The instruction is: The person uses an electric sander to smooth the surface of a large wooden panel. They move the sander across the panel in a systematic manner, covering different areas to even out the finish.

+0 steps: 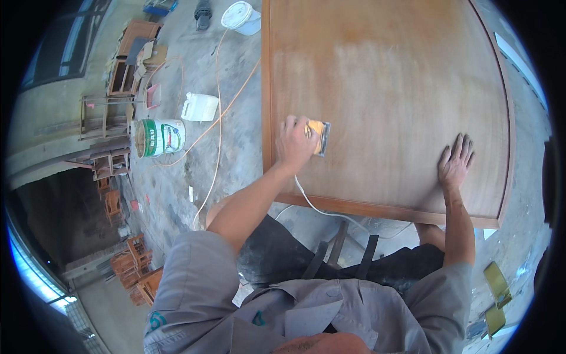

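Note:
My left hand point(293, 143) is closed around a yellow electric sander point(319, 137) with a flat, dark-edged pad, which rests on the left part of a large brown wooden panel point(386, 127). From beneath that wrist a white cord point(311, 204) runs over the panel's near edge. My right hand point(455, 165) lies flat near the panel's right edge, fingers stretched out and fingertips darkened. A raised wooden rim borders the panel. Its surface is paler through the middle and deeper brown toward the far end.
On the concrete floor to the left are a white jug point(201, 107), a green-and-white bucket point(160, 138) and a white lidded bucket point(241, 18). An orange hose point(203, 133) crosses there. Wooden furniture frames point(110, 118) line the left wall. Yellowish-green pieces point(498, 284) lie at lower right.

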### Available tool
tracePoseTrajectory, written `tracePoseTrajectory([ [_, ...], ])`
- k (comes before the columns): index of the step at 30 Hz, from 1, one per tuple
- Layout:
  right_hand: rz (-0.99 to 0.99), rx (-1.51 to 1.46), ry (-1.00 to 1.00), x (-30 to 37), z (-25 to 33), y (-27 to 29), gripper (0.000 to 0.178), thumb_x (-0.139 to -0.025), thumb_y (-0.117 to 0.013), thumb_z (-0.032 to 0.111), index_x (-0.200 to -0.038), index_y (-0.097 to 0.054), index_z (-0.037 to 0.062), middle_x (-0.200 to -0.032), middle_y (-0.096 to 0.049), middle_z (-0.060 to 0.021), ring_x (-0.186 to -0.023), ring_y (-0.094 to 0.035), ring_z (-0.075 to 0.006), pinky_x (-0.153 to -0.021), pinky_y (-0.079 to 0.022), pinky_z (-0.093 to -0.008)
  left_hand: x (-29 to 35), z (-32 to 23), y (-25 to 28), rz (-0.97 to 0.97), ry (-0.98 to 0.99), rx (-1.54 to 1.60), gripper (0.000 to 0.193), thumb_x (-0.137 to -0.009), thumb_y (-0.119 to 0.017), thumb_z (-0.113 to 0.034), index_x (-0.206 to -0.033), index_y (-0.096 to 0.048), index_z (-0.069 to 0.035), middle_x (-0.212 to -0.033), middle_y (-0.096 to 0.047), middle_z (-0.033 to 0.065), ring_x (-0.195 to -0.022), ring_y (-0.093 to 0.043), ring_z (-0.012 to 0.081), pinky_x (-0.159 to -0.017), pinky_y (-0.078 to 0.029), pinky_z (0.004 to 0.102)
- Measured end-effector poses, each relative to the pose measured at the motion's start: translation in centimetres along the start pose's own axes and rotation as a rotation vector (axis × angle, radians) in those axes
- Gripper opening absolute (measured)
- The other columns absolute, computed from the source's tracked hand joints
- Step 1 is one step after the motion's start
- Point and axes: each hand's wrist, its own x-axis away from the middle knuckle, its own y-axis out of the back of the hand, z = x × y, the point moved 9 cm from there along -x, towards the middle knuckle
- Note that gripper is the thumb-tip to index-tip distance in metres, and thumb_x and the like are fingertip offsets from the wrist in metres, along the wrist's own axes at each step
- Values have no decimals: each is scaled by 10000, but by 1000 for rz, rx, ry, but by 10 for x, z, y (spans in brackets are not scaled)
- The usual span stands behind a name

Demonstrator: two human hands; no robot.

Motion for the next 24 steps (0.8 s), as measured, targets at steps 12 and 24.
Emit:
tracePoseTrajectory([
  [12, 38, -18, 6, 2, 4, 9, 622, -1056, -408, 330, -1614, -303, 74, -1660, -314, -178, -1562, -226, -354, -1272, -129, -544, -184, 3, -19, 68, 57, -20, 367, -845, -720, -337, -1160, -676, -153, -1190, -600, 105, -1181, -583, 351, -937, -520, 492],
  [24, 49, -21, -5, 1, 6, 13, 650, -1042, -431, 346, -1613, -300, 64, -1669, -300, -171, -1562, -224, -357, -1274, -130, -540, -228, 10, -18, 128, 123, -138, 423, -864, -714, -410, -1192, -666, -147, -1239, -613, 139, -1170, -600, 384, -953, -514, 501],
])
